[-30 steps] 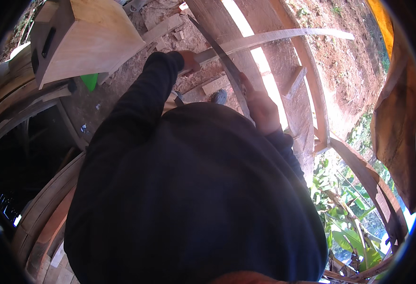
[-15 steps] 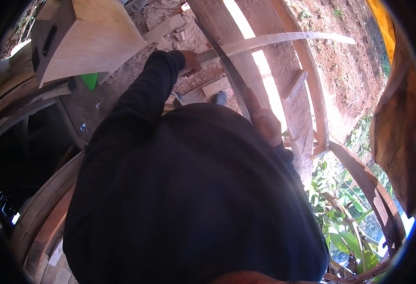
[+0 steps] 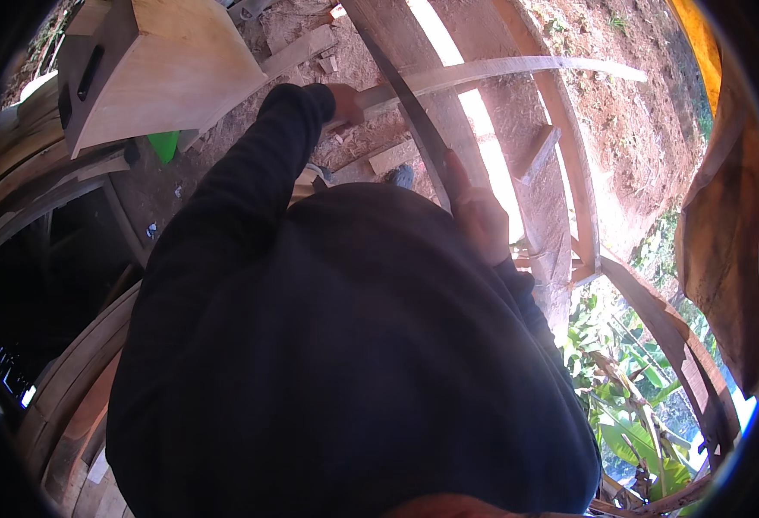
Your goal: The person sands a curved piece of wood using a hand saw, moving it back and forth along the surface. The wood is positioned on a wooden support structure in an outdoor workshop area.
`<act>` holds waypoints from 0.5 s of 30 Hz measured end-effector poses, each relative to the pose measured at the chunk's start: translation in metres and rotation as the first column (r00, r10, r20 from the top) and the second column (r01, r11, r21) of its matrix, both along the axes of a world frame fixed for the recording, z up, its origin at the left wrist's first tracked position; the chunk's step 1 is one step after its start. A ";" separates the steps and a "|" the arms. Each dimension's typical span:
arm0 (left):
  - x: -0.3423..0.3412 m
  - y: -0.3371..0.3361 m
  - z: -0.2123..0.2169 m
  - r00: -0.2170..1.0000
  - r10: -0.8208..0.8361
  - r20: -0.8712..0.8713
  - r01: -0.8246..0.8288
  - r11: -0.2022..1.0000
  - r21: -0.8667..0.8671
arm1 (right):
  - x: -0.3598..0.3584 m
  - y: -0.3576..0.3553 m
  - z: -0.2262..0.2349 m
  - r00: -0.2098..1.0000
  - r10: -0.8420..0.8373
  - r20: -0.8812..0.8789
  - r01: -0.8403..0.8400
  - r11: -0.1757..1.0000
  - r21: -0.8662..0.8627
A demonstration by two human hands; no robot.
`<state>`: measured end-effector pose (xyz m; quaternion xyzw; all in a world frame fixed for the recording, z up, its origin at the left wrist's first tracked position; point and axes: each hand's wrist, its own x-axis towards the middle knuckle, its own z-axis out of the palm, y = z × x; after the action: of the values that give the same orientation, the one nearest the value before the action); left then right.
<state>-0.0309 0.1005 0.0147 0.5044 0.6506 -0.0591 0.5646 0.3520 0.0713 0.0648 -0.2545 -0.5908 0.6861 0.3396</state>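
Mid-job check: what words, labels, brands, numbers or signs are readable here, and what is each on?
None can be read.
Saw blade: no lettering visible.
Wooden strip: no marks readable.
Pale wooden box: no label visible.
White-and-blue scrap on the ground: too small to tell.

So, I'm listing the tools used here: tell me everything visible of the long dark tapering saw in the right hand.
The long, dark, metal-looking saw is narrow at its tip, near the top of the picture, and widens toward the bare right hand, which grips its near end and mostly hides the handle. It slants from upper left to lower right, crossing over the long pale wooden strip. Teeth are too small to make out, and any cut is not discernible.
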 end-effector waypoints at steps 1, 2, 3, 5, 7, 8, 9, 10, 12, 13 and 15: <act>-0.002 0.000 -0.006 1.000 0.011 -0.010 -0.011 1.000 0.010 | -0.005 0.007 -0.002 0.995 0.027 0.100 -0.024 0.999 -0.032; -0.002 -0.001 -0.009 1.000 0.009 -0.018 -0.009 1.000 0.015 | -0.025 0.028 -0.004 0.937 0.062 0.343 -0.072 0.997 0.016; 0.002 0.007 -0.006 1.000 -0.023 -0.019 0.023 0.999 0.033 | -0.060 0.043 -0.007 0.959 0.025 0.281 -0.006 0.998 -0.068; 0.009 0.010 0.004 0.998 -0.064 -0.020 0.065 0.997 0.052 | -0.084 0.047 -0.007 0.964 -0.007 0.267 0.041 0.992 -0.121; -0.002 0.002 -0.012 0.996 -0.087 0.018 0.087 0.996 0.002 | -0.082 0.047 -0.007 0.938 -0.002 0.348 0.018 0.999 -0.044; -0.009 0.000 -0.022 0.996 -0.088 0.035 0.089 0.996 -0.018 | -0.058 0.040 0.000 0.937 0.021 0.349 -0.028 1.000 0.015; -0.001 0.003 -0.012 0.996 0.035 0.079 -0.031 0.998 -0.050 | -0.024 0.026 0.009 0.925 0.027 0.378 -0.063 0.995 0.083; 0.001 0.000 -0.007 0.996 0.048 0.071 -0.045 0.998 -0.046 | -0.009 0.007 -0.001 0.997 0.023 0.072 -0.025 0.999 0.029; 0.007 0.000 -0.005 0.996 0.066 0.060 -0.064 0.997 -0.033 | 0.000 0.006 -0.010 0.998 0.012 -0.060 -0.013 1.000 -0.011; 0.012 -0.008 -0.006 0.995 0.080 0.052 -0.078 0.996 -0.032 | -0.005 0.009 -0.003 0.992 0.018 0.121 -0.017 1.000 -0.010; 0.019 -0.012 -0.005 0.995 0.093 0.033 -0.093 0.996 -0.004 | -0.047 0.027 -0.006 0.966 -0.007 0.257 0.009 1.000 -0.006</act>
<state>-0.0119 0.0888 0.0100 0.4737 0.6639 -0.0252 0.5781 0.3051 0.0978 0.0591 -0.3447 -0.6265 0.6480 0.2621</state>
